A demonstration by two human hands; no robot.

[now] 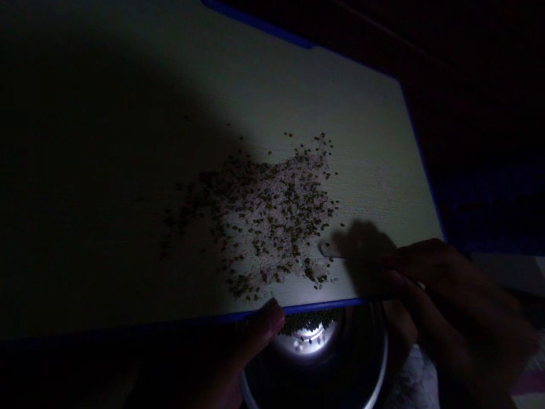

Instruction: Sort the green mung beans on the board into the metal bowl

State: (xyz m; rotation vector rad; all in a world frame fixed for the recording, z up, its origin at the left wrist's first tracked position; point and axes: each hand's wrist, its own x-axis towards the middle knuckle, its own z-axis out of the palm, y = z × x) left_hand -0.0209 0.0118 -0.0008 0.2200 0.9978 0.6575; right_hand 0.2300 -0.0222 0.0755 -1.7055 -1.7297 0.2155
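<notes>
A loose heap of small green beans, like mung beans, mixed with white rice-like grains [276, 204] is spread on a pale board [349, 108] with a blue edge. My right hand [443, 307] pinches a thin flat stick [340, 253]. The stick's rounded end touches down beside the right side of the heap. Below the board's near edge sits a round metal container [381, 369] with green beans [313, 319] and a bright reflection inside. My left hand [242, 358] grips the container at its left, its thumb against the blue edge; its other fingers are hidden in darkness.
Scene light is very dim, and a deep shadow covers the board's left side. Stray beans and grains lie around the heap. A whitish cloth [415, 375] shows at the lower right, and a dark blue object [489, 210] lies beyond the board's right edge.
</notes>
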